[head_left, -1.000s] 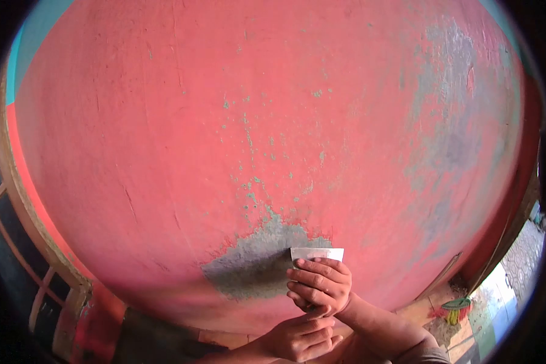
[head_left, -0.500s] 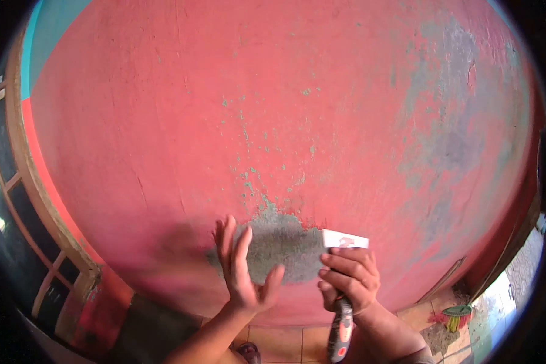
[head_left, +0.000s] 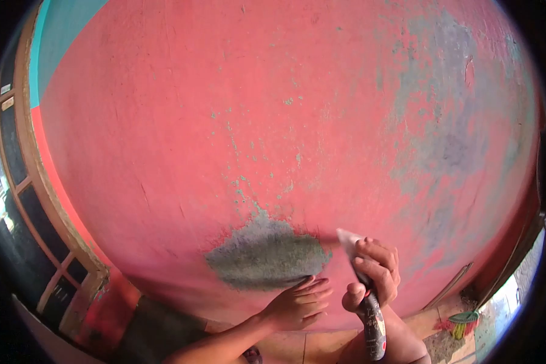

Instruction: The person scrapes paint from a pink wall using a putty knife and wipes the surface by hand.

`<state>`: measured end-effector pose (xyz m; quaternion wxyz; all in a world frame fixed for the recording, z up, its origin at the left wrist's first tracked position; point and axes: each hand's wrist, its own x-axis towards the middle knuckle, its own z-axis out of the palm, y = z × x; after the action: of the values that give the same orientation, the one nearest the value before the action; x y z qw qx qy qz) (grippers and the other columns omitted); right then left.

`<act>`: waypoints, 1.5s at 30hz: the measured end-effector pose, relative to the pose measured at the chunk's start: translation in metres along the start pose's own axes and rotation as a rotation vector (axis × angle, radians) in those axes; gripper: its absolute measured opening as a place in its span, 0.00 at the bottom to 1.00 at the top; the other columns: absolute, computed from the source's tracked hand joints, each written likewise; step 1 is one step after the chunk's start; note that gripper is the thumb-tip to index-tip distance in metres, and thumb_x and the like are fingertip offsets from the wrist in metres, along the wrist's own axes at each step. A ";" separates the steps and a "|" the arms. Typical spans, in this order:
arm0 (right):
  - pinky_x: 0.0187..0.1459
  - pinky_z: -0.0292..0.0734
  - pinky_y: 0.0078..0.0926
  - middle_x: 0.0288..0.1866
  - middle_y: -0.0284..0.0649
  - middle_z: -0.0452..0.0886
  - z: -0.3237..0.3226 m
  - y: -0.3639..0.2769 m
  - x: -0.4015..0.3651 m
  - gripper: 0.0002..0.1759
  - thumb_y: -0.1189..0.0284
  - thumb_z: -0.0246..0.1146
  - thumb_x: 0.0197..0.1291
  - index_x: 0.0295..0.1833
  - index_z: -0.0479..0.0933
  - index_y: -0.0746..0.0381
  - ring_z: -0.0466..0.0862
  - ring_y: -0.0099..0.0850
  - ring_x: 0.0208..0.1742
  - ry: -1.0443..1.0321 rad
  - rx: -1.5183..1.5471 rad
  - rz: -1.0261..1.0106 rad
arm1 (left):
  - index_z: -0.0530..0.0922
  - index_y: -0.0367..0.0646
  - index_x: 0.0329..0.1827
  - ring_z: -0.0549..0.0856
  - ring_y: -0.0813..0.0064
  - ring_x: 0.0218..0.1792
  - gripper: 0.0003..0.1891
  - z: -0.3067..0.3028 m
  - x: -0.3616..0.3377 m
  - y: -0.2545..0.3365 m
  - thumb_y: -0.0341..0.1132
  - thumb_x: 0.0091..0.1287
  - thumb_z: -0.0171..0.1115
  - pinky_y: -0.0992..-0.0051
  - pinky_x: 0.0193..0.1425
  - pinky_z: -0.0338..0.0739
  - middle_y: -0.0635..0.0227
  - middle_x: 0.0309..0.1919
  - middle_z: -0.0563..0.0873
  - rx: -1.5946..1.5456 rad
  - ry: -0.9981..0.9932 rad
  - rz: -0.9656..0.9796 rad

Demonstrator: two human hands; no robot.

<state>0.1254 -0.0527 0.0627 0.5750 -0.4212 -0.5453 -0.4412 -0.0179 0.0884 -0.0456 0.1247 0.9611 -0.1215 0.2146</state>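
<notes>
In my right hand point(head_left: 379, 273) is a paint scraper point(head_left: 374, 324), its dark handle pointing down and its flat pale blade tilted up and left. The blade's tip is just right of a bare grey patch point(head_left: 267, 252) on the red painted wall point(head_left: 164, 139). My left hand point(head_left: 300, 303) holds nothing; its fingers stretch to the right below the patch's lower edge. Ragged red paint borders the top of the patch, with small chipped spots running up the wall above it.
A wood-framed window point(head_left: 42, 224) lines the left side. Grey-green worn paint point(head_left: 452, 145) covers the wall's upper right. At lower right, a broom head point(head_left: 461, 318) with green and red bristles rests on the tiled floor point(head_left: 279, 346).
My left hand has dropped and swung right from its raised, spread pose. My right hand has moved slightly right and turned the scraper, so its blade shows narrower.
</notes>
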 end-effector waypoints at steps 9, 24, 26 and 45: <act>0.40 0.74 0.28 0.46 0.31 0.90 0.018 -0.015 0.008 0.21 0.48 0.74 0.55 0.42 0.87 0.53 0.85 0.32 0.44 -0.277 0.047 -0.084 | 0.76 0.33 0.67 0.87 0.64 0.58 0.38 -0.038 -0.008 0.030 0.64 0.80 0.46 0.66 0.65 0.78 0.56 0.55 0.88 -1.007 0.386 -0.201; 0.54 0.80 0.42 0.65 0.53 0.81 0.040 -0.030 -0.004 0.44 0.76 0.80 0.48 0.73 0.73 0.57 0.83 0.41 0.60 -0.521 0.048 0.137 | 0.82 0.32 0.56 0.86 0.74 0.51 0.26 -0.083 -0.023 0.017 0.49 0.83 0.45 0.68 0.57 0.80 0.60 0.49 0.89 -1.011 0.959 -0.599; 0.47 0.82 0.37 0.57 0.51 0.85 0.039 -0.021 -0.015 0.42 0.74 0.79 0.51 0.74 0.72 0.62 0.87 0.41 0.52 -0.535 0.244 0.203 | 0.83 0.31 0.55 0.88 0.73 0.47 0.26 -0.088 -0.025 0.018 0.49 0.83 0.46 0.68 0.54 0.81 0.61 0.47 0.90 -1.003 0.890 -0.613; 0.41 0.76 0.19 0.38 0.31 0.86 0.063 -0.057 0.063 0.14 0.67 0.64 0.76 0.47 0.84 0.70 0.79 0.16 0.40 -0.149 0.629 1.053 | 0.81 0.35 0.47 0.79 0.84 0.41 0.22 -0.124 0.069 0.049 0.45 0.86 0.45 0.76 0.45 0.75 0.70 0.39 0.85 -1.087 1.056 -0.393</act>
<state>0.0557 -0.0097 0.1294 0.7726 -0.4736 -0.4070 0.1144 -0.0188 0.0665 0.1027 0.6548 0.5398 0.0382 0.5276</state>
